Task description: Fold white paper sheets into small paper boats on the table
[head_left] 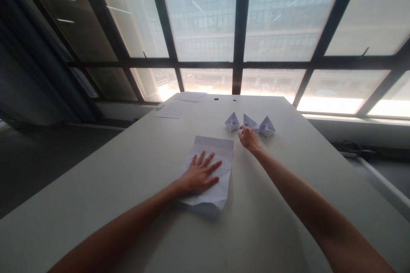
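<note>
Resting left hand, fingers spread and released, on creased sheet mid-table; right hand, toward two o'clock from sheet, loosely curled at middle paper boat, grasp indiscernible. Step seems positioning boat; next move likely needs light touch.

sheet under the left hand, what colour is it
White, slightly bluish in this light; the sheet shows best in the head view.

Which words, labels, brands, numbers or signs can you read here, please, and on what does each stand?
None are readable.
The creased paper sheet under the left hand and the three paper boats by the right hand show no legible text.
Pale marks through a lower window pane: too blurred to read.
</note>
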### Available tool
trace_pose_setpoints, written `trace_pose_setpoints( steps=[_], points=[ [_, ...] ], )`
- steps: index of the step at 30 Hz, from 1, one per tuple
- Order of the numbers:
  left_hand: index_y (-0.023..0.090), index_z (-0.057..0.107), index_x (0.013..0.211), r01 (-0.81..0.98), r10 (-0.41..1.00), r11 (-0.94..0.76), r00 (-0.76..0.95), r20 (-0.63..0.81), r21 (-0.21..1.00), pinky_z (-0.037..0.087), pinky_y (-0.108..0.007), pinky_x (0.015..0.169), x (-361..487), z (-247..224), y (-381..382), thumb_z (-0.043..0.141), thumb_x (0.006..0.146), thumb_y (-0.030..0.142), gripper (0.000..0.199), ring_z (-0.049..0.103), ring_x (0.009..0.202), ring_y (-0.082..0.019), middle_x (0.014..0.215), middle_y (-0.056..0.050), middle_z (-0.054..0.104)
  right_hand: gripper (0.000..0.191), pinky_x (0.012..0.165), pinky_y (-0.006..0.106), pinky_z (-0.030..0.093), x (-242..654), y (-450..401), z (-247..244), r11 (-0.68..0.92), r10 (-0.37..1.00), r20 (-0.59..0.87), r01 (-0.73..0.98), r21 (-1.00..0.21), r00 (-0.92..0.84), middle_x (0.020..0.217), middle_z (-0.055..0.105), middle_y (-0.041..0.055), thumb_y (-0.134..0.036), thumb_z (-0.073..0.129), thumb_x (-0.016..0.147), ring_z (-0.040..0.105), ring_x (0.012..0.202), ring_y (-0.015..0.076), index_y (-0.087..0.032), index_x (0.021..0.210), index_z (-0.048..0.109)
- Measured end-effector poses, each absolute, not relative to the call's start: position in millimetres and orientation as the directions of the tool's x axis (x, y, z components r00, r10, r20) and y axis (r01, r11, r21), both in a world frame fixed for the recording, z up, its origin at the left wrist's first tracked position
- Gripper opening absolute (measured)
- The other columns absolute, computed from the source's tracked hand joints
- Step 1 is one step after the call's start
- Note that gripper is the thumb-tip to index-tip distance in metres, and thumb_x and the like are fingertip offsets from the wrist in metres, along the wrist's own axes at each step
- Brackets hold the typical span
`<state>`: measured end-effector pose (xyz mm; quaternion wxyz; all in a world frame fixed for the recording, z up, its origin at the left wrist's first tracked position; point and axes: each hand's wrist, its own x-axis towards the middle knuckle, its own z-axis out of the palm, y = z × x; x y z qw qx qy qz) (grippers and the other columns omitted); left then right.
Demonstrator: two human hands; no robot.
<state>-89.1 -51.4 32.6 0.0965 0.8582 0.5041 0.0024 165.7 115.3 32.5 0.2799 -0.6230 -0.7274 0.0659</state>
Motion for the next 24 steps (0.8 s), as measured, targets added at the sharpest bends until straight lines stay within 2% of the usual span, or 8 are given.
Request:
trace_pose_setpoints(
  steps=[5, 8, 11, 14, 17, 20, 22, 24],
  points=[
    [0.039, 0.025, 0.155, 0.898, 0.902, -0.408, 0.425, -0.079, 0.165, -0.001, -0.066, 0.115, -123.1, 28.6, -56.6, 0.035, 0.096, 0.067, 0.066, -0.007, 0.149, -0.041, 0.166, -0.005, 0.004, 0.048, 0.077, 0.033, 0.046, 134.8, 153.2, 34.7, 0.190, 0.970, 0.223, 0.873, -0.449, -0.097, 0.108, 0.072, 0.0183, -0.022, 0.062, 0.087, 0.068, 0.097, 0.0292, -0.015, 0.135, 0.056],
    [0.038, 0.025, 0.156, 0.898, 0.896, -0.389, 0.421, -0.142, 0.204, -0.001, -0.066, 0.114, -139.3, 33.5, -61.0, 0.037, 0.094, 0.070, 0.070, -0.010, 0.149, -0.042, 0.165, -0.006, 0.000, 0.028, 0.076, 0.029, 0.045, 129.1, 164.5, 30.0, 0.216, 0.968, 0.219, 0.854, -0.473, -0.124, 0.102, 0.074, 0.0145, -0.017, 0.060, 0.085, 0.068, 0.093, 0.0247, -0.015, 0.111, 0.070],
    [0.036, 0.021, 0.157, 0.887, 0.853, -0.359, 0.438, -0.283, 0.291, 0.004, -0.069, 0.112, -151.2, 51.5, -54.0, 0.042, 0.091, 0.073, 0.078, -0.007, 0.148, -0.045, 0.165, -0.008, 0.000, 0.020, 0.075, 0.026, 0.044, 129.4, 160.2, 26.3, 0.259, 0.958, 0.244, 0.833, -0.489, -0.154, 0.096, 0.075, 0.0108, -0.016, 0.056, 0.086, 0.067, 0.090, 0.0211, -0.017, 0.097, 0.073],
    [0.033, 0.023, 0.157, 0.872, 0.855, -0.325, 0.437, -0.280, 0.367, 0.009, -0.066, 0.113, -151.4, 80.5, -29.5, 0.048, 0.089, 0.070, 0.082, 0.003, 0.149, -0.043, 0.164, -0.010, 0.011, 0.020, 0.074, 0.026, 0.043, 133.0, 137.7, 25.0, 0.357, 0.922, 0.326, 0.784, -0.507, -0.209, 0.093, 0.075, 0.0080, -0.019, 0.054, 0.089, 0.067, 0.085, 0.0198, -0.018, 0.096, 0.072],
    [0.017, 0.035, 0.153, 0.844, 0.921, -0.290, 0.374, -0.109, 0.451, 0.014, -0.050, 0.119, -130.5, 110.5, 6.1, 0.056, 0.088, 0.060, 0.081, 0.016, 0.149, -0.037, 0.160, -0.016, 0.026, 0.019, 0.073, 0.027, 0.043, 139.4, 101.7, 26.8, 0.488, 0.855, 0.443, 0.709, -0.509, -0.271, 0.091, 0.074, 0.0058, -0.022, 0.055, 0.089, 0.066, 0.081, 0.0198, -0.021, 0.100, 0.071],
    [0.010, 0.045, 0.144, 0.746, 0.971, -0.209, 0.234, 0.045, 0.632, 0.026, -0.041, 0.115, -91.5, 128.5, 37.0, 0.061, 0.085, 0.047, 0.071, 0.030, 0.145, -0.034, 0.153, -0.020, 0.040, 0.018, 0.071, 0.026, 0.043, 148.9, 61.3, 31.6, 0.552, 0.819, 0.486, 0.651, -0.521, -0.306, 0.085, 0.073, 0.0049, -0.026, 0.056, 0.091, 0.064, 0.071, 0.0183, -0.021, 0.100, 0.070],
    [0.010, 0.049, 0.139, 0.624, 0.987, -0.135, 0.149, 0.052, 0.770, 0.038, -0.039, 0.106, -62.3, 129.5, 48.7, 0.064, 0.081, 0.037, 0.065, 0.042, 0.137, -0.035, 0.146, -0.022, 0.048, 0.018, 0.069, 0.026, 0.044, 157.0, 36.0, 34.2, 0.587, 0.801, 0.497, 0.602, -0.541, -0.334, 0.082, 0.071, 0.0047, -0.029, 0.055, 0.092, 0.062, 0.068, 0.0174, -0.021, 0.098, 0.070],
    [0.011, 0.057, 0.130, 0.480, 0.966, -0.104, 0.258, -0.027, 0.871, 0.048, -0.034, 0.087, -35.1, 121.3, 53.2, 0.064, 0.078, 0.031, 0.056, 0.062, 0.111, -0.030, 0.127, -0.019, 0.063, 0.017, 0.067, 0.025, 0.043, 166.2, 14.0, 34.4, 0.620, 0.781, 0.500, 0.557, -0.553, -0.373, 0.083, 0.070, 0.0045, -0.030, 0.056, 0.091, 0.059, 0.066, 0.0162, -0.022, 0.097, 0.070]
  ],
)
